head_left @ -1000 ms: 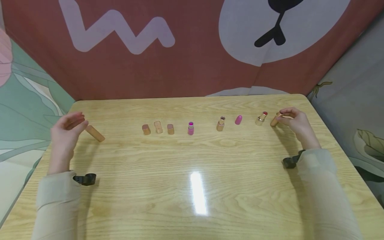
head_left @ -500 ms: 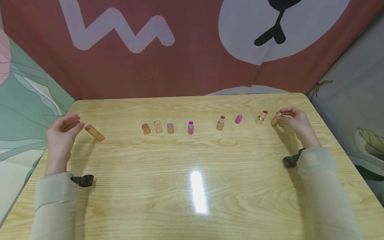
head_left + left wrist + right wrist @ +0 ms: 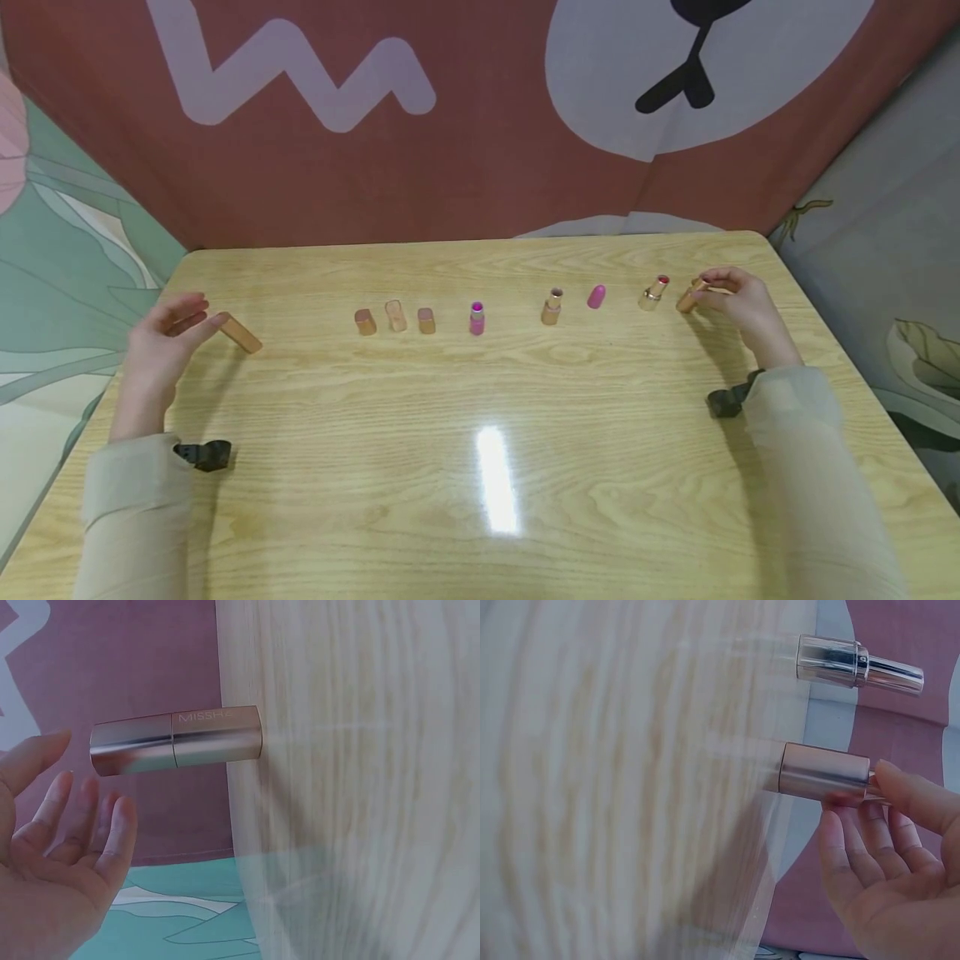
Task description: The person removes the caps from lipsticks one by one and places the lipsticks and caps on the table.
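Observation:
At the table's left, a closed gold lipstick [image 3: 242, 333] stands upright, its shadow falling beside it. My left hand [image 3: 161, 346] is beside its top, fingers spread and loosely bent. In the left wrist view a gap shows between the thumb and this lipstick, whose side bears lettering. On the far right, my right hand [image 3: 742, 308] pinches an uncapped gold lipstick [image 3: 825, 774] near its top. The thumb lies at the narrow inner tube and the fingertips are on the other side. Just left of it stands a clear-based lipstick with a red tip [image 3: 655, 293].
Along the back of the wooden table [image 3: 337, 467] stand another uncapped gold lipstick [image 3: 551, 310], a bright pink lipstick [image 3: 477, 321] and a pink cap [image 3: 596, 297]. Left of these are two brownish caps [image 3: 365, 322] and a clear cap [image 3: 396, 317]. A patterned cloth [image 3: 480, 183] hangs behind.
My left hand drew left, away from the closed lipstick's top, then came slightly back toward it. The lipstick stays standing. My right hand keeps its pinch with almost no movement.

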Available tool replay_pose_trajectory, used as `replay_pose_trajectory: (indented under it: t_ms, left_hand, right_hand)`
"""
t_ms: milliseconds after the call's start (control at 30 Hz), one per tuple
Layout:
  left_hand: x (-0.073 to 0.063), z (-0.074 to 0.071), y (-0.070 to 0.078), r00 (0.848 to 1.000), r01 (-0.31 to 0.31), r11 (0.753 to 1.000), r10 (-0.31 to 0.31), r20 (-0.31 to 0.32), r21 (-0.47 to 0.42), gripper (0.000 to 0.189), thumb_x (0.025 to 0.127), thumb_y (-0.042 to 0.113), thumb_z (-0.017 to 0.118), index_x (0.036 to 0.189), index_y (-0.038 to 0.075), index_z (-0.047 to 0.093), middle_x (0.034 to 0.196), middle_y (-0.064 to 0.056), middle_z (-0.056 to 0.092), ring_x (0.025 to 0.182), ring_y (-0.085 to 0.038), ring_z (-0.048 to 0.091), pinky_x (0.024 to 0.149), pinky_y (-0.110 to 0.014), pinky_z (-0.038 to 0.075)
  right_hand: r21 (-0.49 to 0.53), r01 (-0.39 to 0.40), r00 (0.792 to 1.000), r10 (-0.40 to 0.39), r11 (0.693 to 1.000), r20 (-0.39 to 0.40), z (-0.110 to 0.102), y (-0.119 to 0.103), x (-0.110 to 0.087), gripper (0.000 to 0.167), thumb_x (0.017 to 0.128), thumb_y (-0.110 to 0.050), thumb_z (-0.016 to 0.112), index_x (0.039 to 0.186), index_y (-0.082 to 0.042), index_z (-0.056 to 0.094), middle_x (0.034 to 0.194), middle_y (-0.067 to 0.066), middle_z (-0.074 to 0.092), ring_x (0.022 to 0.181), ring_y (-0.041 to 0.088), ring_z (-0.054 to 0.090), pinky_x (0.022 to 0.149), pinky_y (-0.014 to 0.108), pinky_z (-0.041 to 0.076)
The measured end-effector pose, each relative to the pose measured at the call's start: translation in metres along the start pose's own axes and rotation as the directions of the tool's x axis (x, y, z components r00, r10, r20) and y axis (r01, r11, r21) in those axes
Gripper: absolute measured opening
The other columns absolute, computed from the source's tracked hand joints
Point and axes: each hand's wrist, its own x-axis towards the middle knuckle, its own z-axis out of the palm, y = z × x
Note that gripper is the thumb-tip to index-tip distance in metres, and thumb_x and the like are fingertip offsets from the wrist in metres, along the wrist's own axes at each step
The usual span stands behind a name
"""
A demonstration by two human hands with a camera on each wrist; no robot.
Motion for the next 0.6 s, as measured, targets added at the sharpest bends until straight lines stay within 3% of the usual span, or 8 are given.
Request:
replay_pose_trajectory:
  t_ms: [167,333,500,600]
  left_hand:
    - [0.0027,-0.0013,-0.0039,0.999,-0.006,0.998,0.003,0.048,0.057,0.029,0.089,0.02,0.067,0.109,0.037,0.053,0.102,0.03,0.052,0.091,0.016,0.049,0.072,0.002,0.04]
    - [0.0049,-0.0009,-0.0076,0.997,-0.022,1.0,0.021,0.077,0.016,0.028,0.089,0.017,0.067,0.106,0.035,0.055,0.098,0.03,0.055,0.086,0.02,0.054,0.07,0.002,0.043]
    - [0.0055,-0.0003,-0.0089,0.994,-0.008,1.0,0.008,0.107,0.003,0.027,0.09,0.017,0.066,0.106,0.035,0.055,0.094,0.031,0.059,0.082,0.02,0.057,0.069,0.0,0.043]
    - [0.0054,-0.0006,-0.0093,0.994,-0.002,0.999,-0.004,0.113,0.051,0.025,0.091,0.021,0.065,0.105,0.037,0.055,0.093,0.033,0.058,0.082,0.02,0.056,0.068,0.0,0.042]
  right_hand:
    - [-0.011,0.0,1.0,0.0,1.0,0.014,-0.0013,0.0026,0.001,0.02,0.092,-0.009,0.062,0.103,-0.023,0.053,0.086,-0.033,0.053,0.081,-0.017,0.05,0.068,0.002,0.042]
    - [-0.112,-0.028,0.999,0.03,0.993,0.016,-0.001,0.0023,0.0006,0.019,0.093,-0.019,0.062,0.109,-0.021,0.052,0.083,-0.037,0.048,0.083,-0.017,0.044,0.07,0.004,0.037]
    - [-0.163,-0.037,0.998,0.044,0.986,0.043,-0.0028,0.0017,0.0001,0.054,0.094,-0.025,0.06,0.136,0.005,0.043,0.081,-0.039,0.046,0.081,-0.019,0.043,0.069,0.003,0.038]
    - [-0.182,-0.051,0.996,0.063,0.982,0.064,-0.004,0.0015,-0.0003,0.066,0.095,-0.03,0.058,0.142,0.009,0.034,0.082,-0.039,0.045,0.084,-0.018,0.04,0.07,0.003,0.036]
